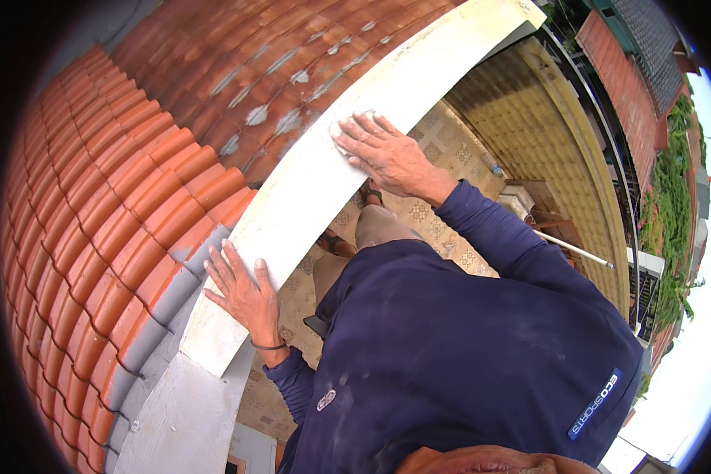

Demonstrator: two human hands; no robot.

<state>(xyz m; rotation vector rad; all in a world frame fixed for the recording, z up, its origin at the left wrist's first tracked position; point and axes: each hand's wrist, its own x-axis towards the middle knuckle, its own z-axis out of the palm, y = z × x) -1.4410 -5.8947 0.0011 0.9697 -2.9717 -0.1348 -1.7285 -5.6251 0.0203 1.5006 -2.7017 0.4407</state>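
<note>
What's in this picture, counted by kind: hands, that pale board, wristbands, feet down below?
Hands: 2, left hand and right hand, both flat on the board
Pale board: 1, along the tiled roof edge
Wristband: 1, on the left wrist
Sandalled feet: 2, partly hidden
Total: 6

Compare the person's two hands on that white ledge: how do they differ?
The left hand lies low on the white ledge, at its edge nearest the roof tiles; the right hand lies higher up. The left wrist wears a dark band; the right wrist shows none. Both lie flat, fingers spread, gripping nothing.
</note>
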